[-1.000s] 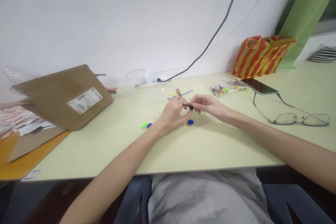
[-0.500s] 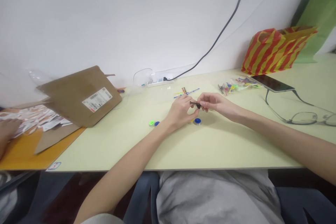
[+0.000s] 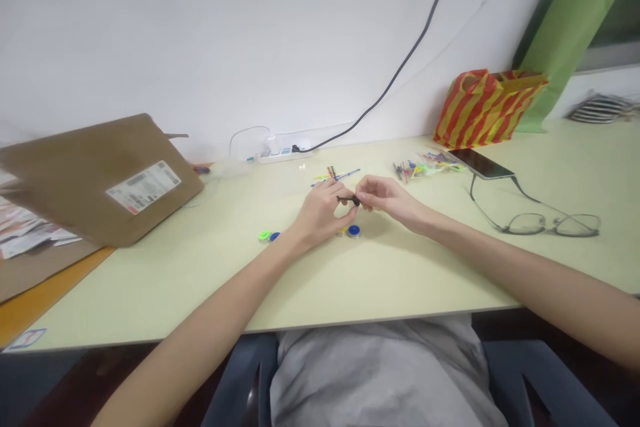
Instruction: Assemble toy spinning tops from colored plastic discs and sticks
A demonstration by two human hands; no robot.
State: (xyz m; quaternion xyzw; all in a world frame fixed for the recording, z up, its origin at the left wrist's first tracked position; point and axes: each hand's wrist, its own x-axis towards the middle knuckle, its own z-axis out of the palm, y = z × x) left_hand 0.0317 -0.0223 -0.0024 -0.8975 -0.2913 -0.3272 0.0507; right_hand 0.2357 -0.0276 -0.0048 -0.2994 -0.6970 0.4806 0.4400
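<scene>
Between my two hands is a small black piece (image 3: 355,201) with a thin dark stem; its exact kind is too small to make out. My left hand (image 3: 325,210) pinches it from the left, the stem lying at the fingers. From the right, my right hand (image 3: 383,197) grips it with thumb and fingertips. Just below the hands on the table lies a blue round piece (image 3: 354,231) with a clear rim, a yellow one (image 3: 341,231) beside it. A green round piece (image 3: 265,235) and another blue one (image 3: 275,237) lie near my left wrist.
Thin coloured sticks (image 3: 334,175) lie behind my hands. A clear bag of small coloured parts (image 3: 425,167), a phone (image 3: 481,163), eyeglasses (image 3: 525,225) and a striped bag (image 3: 490,110) are to the right. A cardboard box (image 3: 100,180) stands left; a power strip (image 3: 285,153) lies by the wall.
The view has swung to the right, so everything sits further left in the picture. Both hands keep their hold on the small black piece, with hardly any change in their pose.
</scene>
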